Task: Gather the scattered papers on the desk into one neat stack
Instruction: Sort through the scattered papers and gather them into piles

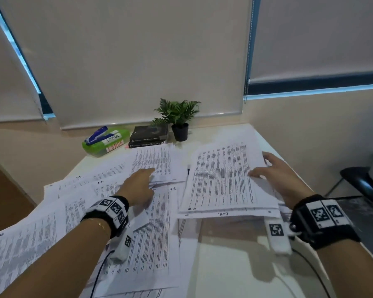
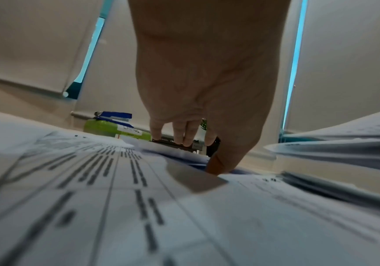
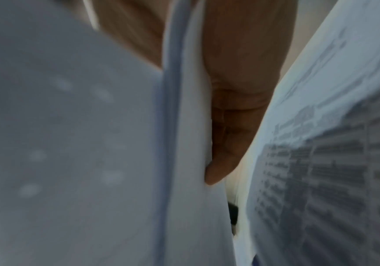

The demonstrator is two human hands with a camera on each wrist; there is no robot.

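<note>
Printed white sheets (image 1: 138,244) lie scattered over the left and middle of the white desk (image 1: 235,267). My left hand (image 1: 152,180) reaches forward, its straight fingers lying on a far sheet (image 1: 157,160) and its thumb at that sheet's near edge. In the left wrist view the left hand (image 2: 198,153) shows the fingertips (image 2: 182,138) on the sheet and the thumb down on the paper below. My right hand (image 1: 267,168) grips the right edge of a pile of sheets (image 1: 222,179), thumb on top, and holds it above the desk. The right wrist view shows a finger (image 3: 225,153) between blurred sheets (image 3: 321,162).
At the back of the desk stand a green box (image 1: 99,147) with a blue stapler (image 1: 96,134) on it, two dark books (image 1: 149,135) and a small potted plant (image 1: 179,119). A black chair (image 1: 362,181) stands right of the desk. Bare desk shows at the front right.
</note>
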